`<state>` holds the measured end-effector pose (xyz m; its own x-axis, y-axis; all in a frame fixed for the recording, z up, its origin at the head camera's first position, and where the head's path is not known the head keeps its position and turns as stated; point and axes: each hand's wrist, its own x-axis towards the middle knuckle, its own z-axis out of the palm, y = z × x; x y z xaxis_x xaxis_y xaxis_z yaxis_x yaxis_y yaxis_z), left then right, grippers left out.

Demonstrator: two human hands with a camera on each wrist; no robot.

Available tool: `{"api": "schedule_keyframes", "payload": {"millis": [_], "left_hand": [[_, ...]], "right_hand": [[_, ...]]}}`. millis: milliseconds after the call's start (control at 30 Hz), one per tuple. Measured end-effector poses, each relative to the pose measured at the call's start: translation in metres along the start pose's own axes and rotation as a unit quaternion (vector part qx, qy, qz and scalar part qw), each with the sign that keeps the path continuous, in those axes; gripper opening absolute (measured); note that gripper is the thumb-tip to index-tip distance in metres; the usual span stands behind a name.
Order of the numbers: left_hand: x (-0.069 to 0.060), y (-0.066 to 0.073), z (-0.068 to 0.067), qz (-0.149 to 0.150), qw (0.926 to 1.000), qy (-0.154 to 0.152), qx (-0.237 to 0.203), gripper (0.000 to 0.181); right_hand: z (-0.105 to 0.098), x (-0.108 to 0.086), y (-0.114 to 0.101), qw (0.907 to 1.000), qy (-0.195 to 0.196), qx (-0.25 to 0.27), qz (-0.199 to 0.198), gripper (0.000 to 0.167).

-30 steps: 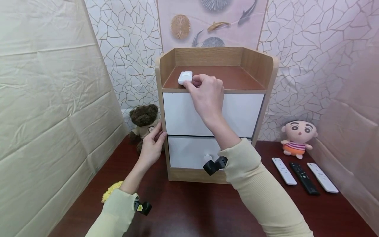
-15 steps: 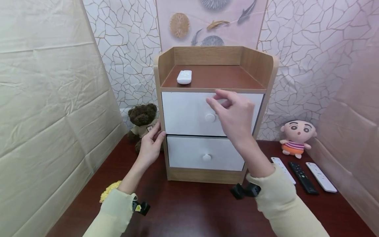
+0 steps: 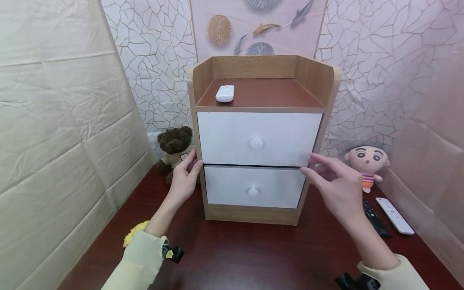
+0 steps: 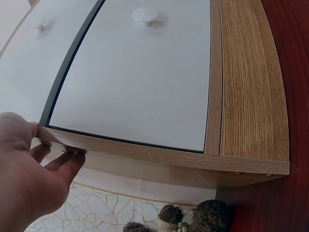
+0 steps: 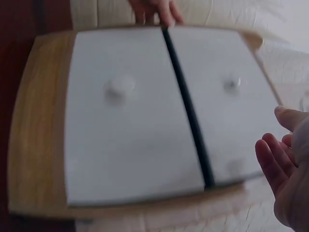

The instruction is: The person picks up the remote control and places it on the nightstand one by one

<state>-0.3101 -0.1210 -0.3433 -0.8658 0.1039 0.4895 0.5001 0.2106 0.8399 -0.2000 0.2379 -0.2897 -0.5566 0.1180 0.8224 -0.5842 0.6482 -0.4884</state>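
Observation:
A wooden cabinet (image 3: 250, 214) with two closed white drawers stands on the dark red table. My left hand (image 3: 184, 181) holds the cabinet's left side edge; in the left wrist view the hand (image 4: 34, 179) has its thumb at the front edge and fingers along the side panel (image 4: 159, 164). My right hand (image 3: 338, 189) is at the cabinet's right side, thumb and fingers apart with nothing between them; whether it touches the edge I cannot tell. In the right wrist view the hand (image 5: 289, 164) looks apart from it. A white remote (image 3: 225, 93) lies on the cabinet's top shelf, at left.
A brown teddy bear (image 3: 175, 141) sits behind the left hand. Right of the cabinet are a cartoon doll (image 3: 367, 161), a black remote (image 3: 377, 221) and a white remote (image 3: 395, 215). Something yellow (image 3: 135, 232) lies beside the left forearm.
My right hand has let go of the white remote on the top shelf and moved down and right to the cabinet's right side. My left hand has stayed on the left edge.

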Motion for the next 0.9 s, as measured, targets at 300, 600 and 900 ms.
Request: {"api": "schedule_keyframes", "payload": {"millis": [300, 600, 900], "left_hand": [[-0.001, 0.001, 0.0, -0.009, 1.0, -0.002, 0.001, 0.057], [0.001, 0.004, 0.0, -0.003, 1.0, 0.002, -0.008, 0.056], [0.001, 0.002, 0.001, -0.001, 0.9999, 0.005, -0.015, 0.055]], "right_hand": [[-0.049, -0.038, 0.052, 0.9847, 0.042, 0.015, 0.168, 0.039], [-0.086, -0.077, 0.103, 0.9574, 0.074, -0.003, 0.279, 0.041], [-0.094, -0.103, 0.143, 0.9306, 0.066, 0.048, 0.357, 0.044]]}}
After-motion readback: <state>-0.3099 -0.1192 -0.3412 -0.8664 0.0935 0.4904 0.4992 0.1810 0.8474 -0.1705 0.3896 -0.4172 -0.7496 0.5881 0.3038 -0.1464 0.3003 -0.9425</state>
